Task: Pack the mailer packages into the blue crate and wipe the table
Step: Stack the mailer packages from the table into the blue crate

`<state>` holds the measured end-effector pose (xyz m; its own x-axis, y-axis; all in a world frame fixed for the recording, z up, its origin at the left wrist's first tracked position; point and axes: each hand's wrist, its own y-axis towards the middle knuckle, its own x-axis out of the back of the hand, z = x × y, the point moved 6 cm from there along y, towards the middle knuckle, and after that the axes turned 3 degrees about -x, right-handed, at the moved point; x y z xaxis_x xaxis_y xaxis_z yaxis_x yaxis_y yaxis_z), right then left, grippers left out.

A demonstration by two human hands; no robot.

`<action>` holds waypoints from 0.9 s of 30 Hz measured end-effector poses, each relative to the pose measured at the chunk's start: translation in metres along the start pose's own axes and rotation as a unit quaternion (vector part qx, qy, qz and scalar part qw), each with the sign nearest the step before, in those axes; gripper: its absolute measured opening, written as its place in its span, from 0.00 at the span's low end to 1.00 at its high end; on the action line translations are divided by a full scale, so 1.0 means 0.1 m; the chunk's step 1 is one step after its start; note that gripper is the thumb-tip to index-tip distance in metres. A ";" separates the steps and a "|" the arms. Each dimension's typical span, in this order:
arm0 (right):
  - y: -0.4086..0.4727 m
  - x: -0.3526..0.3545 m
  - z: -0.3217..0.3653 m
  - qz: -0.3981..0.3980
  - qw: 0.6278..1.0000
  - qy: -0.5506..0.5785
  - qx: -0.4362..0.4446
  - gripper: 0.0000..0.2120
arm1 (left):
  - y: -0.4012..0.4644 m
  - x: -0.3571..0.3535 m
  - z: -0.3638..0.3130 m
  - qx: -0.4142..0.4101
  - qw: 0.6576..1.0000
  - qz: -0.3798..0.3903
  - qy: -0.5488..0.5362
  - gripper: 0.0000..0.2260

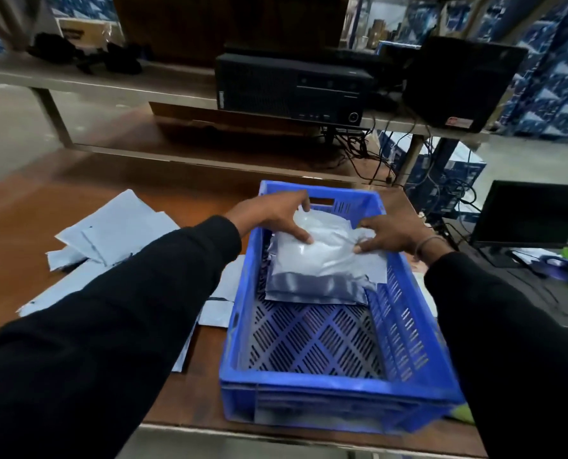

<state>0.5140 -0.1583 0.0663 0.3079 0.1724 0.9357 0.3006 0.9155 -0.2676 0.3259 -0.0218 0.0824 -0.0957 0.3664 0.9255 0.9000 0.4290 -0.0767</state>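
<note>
We see dim, cool indoor light w/ a soft sheen on the glossy grey plastic mailer package (322, 256) and the polished brown wooden surface (44, 207). Wide-angle bending warps the edges; bkgd shelves are soft, and the perforated blue plastic crate (339, 385) smears w/ motion blur along its near rim.

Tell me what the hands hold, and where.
Both hold the grey mailer package inside the blue crate: left hand at its far-left corner, right hand at its right edge.

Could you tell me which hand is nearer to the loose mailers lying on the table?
Left. The left hand is over the crate's near-left side, closer to the loose mailers; the right hand is farther right.
</note>
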 end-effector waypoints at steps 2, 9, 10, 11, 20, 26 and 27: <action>0.11 -0.19 -0.01 0.028 0.999 -0.008 -0.017 0.29 | 0.06 -0.23 0.07 0.008 1.000 0.015 0.025 0.34; 0.44 -0.62 -0.03 0.061 0.995 -0.052 -0.062 0.29 | 0.09 -0.62 -0.04 -0.036 0.973 0.014 0.228 0.36; 0.47 -0.65 -0.04 0.055 0.995 -0.052 -0.069 0.29 | 0.09 -0.67 -0.06 -0.051 0.967 0.026 0.250 0.38; 0.48 -0.66 -0.04 0.042 0.995 -0.053 -0.073 0.28 | 0.07 -0.73 -0.07 -0.065 0.960 0.041 0.270 0.40; 0.35 -0.55 0.22 -0.200 0.936 -0.288 -0.028 0.24 | 0.15 -0.87 -0.09 -0.046 0.945 0.060 0.319 0.36; 0.38 -0.76 0.25 -0.012 0.992 -0.125 -0.013 0.36 | 0.25 -0.84 -0.10 -0.050 0.918 0.020 0.393 0.26; 0.37 -0.78 0.25 -0.003 0.992 -0.122 -0.012 0.41 | 0.26 -0.85 -0.10 -0.047 0.917 0.021 0.396 0.25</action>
<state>0.4786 -0.1293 -0.0107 0.0793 0.2533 0.9641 0.3245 0.9079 -0.2652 0.3620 -0.0500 0.0053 0.2452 -0.3494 0.9043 0.9321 0.3416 -0.1207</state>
